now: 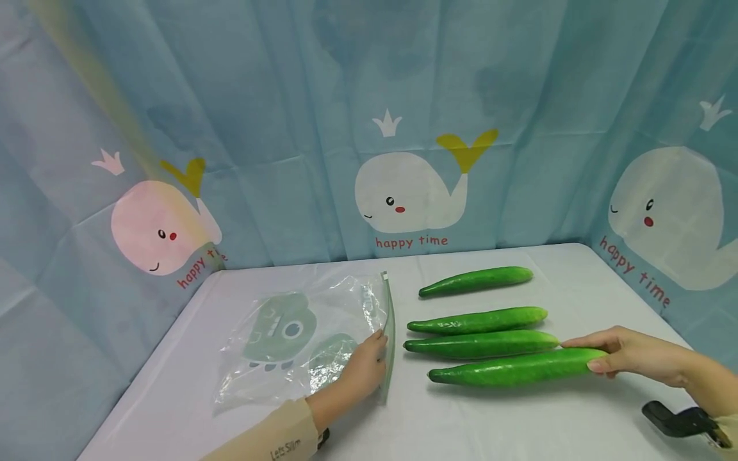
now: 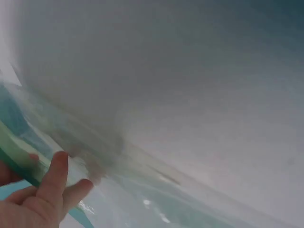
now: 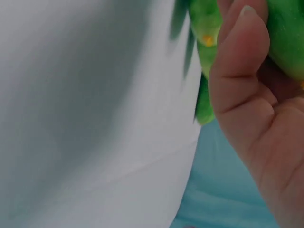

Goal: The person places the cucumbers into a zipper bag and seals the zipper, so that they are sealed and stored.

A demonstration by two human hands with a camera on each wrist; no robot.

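Note:
A clear zip bag [image 1: 354, 301] with a green cartoon print lies flat on the left of the table. My left hand [image 1: 364, 368] holds its mouth edge, beside the green zip strip [image 1: 392, 326]; in the left wrist view the fingers [image 2: 56, 178] lie along both sides of that strip. On the right, my right hand [image 1: 637, 355] grips the pale end of the nearest cucumber [image 1: 513, 371], thumb on the near side. The right wrist view shows this cucumber [image 3: 287, 35] inside the hand's grasp, partly cut off by the frame.
Behind the held cucumber lie two more, a middle cucumber [image 1: 481, 344] and another cucumber [image 1: 478, 321], close together. A farther cucumber [image 1: 475, 282] rests nearer the back edge. A blue curtain [image 1: 300, 205] with whale prints surrounds the white table [image 1: 415, 429].

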